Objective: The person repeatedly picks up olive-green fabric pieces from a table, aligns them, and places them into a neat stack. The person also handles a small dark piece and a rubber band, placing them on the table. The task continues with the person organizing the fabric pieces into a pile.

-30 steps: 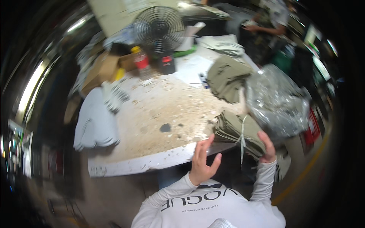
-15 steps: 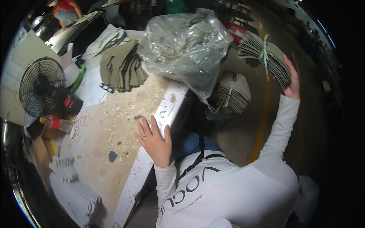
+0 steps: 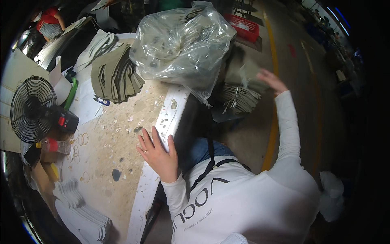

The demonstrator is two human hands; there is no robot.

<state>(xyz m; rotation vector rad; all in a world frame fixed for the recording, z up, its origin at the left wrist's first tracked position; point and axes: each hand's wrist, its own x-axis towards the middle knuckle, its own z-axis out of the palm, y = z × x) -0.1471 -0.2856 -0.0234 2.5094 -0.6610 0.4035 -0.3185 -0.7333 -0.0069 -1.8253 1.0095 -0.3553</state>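
My left hand (image 3: 160, 158) lies with fingers spread on the white front edge of the worktable (image 3: 140, 195), holding nothing. Out to the right, my right hand (image 3: 275, 82) grips the right edge of a tied bundle of grey-green cut pieces (image 3: 247, 72); hand and bundle are blurred, and the thumb is hard to make out. That bundle is over a second tied bundle (image 3: 240, 99), which sits low beside the table on a support I cannot make out. Whether the two bundles touch fully is unclear. A big clear plastic bag (image 3: 178, 49) with grey-green pieces inside stands at the table's far corner.
Fanned grey-green pieces (image 3: 115, 75) lie left of the bag, white pieces (image 3: 83, 215) at the near left. A black fan (image 3: 32, 110), a bottle (image 3: 57, 145), rubber bands and scraps are on the table. A red basket (image 3: 243, 27) stands on the floor; a person (image 3: 48, 22) is at far left.
My right hand has brought the tied bundle left and down, from out over the floor to above the second bundle. My left hand stays on the table edge. The view has shifted slightly.
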